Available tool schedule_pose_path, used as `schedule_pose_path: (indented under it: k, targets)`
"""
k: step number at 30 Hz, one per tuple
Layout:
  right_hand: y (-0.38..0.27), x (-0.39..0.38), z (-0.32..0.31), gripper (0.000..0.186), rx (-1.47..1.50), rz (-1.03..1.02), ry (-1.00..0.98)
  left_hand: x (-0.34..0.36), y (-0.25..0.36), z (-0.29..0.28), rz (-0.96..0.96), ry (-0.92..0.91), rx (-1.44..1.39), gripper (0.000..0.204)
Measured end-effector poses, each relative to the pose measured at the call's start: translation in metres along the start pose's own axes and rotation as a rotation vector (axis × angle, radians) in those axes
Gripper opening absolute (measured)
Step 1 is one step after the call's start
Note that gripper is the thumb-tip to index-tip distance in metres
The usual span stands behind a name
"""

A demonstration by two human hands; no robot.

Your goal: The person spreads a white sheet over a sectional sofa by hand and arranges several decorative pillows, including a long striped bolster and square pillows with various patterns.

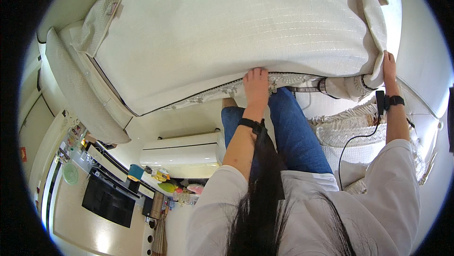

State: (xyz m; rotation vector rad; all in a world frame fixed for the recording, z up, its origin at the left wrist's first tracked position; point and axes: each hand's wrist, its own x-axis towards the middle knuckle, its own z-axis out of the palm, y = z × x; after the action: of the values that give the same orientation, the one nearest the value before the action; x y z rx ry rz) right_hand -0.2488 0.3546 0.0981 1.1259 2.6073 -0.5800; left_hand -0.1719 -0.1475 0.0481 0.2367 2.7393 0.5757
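Observation:
A cream woven sofa cover point(236, 24) spreads over the wide seat in front of me. Dark piping and a patterned lace border point(208, 96) run along its near edge. My left hand point(256, 86) is closed over that edge near the middle, fingers bent on top of the fabric. At the near right corner, my right hand point(389, 69) grips the folded side of the cover; its fingertips are partly hidden. Between the hands, the border is bunched and turned up in a loose roll point(343, 88). Both wrists carry black bands.
Fringed cream cushions point(350, 135) lie beside my right leg, with a black cable point(352, 138) hanging over them. A quilted cover point(78, 86) drapes the left armrest. Farther left are a white low cabinet point(182, 149) and a dark television point(109, 199).

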Motion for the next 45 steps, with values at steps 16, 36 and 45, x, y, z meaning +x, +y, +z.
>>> schedule_pose_path:
  k: [16, 36, 45]
  targets:
    - [-0.036, -0.045, -0.058, 0.059, 0.117, 0.103, -0.723, -0.047, -0.046, -0.037, 0.092, -0.291, -0.324, 0.006]
    - [-0.248, -0.092, 0.122, 0.044, -0.302, -0.751, 0.168, -0.032, -0.267, -0.114, -0.405, -0.108, -0.211, 0.011]
    - [-0.411, -0.101, 0.253, 0.029, 1.316, 0.312, -0.663, 0.072, -0.443, -0.208, -0.747, 0.239, -1.451, 0.03]
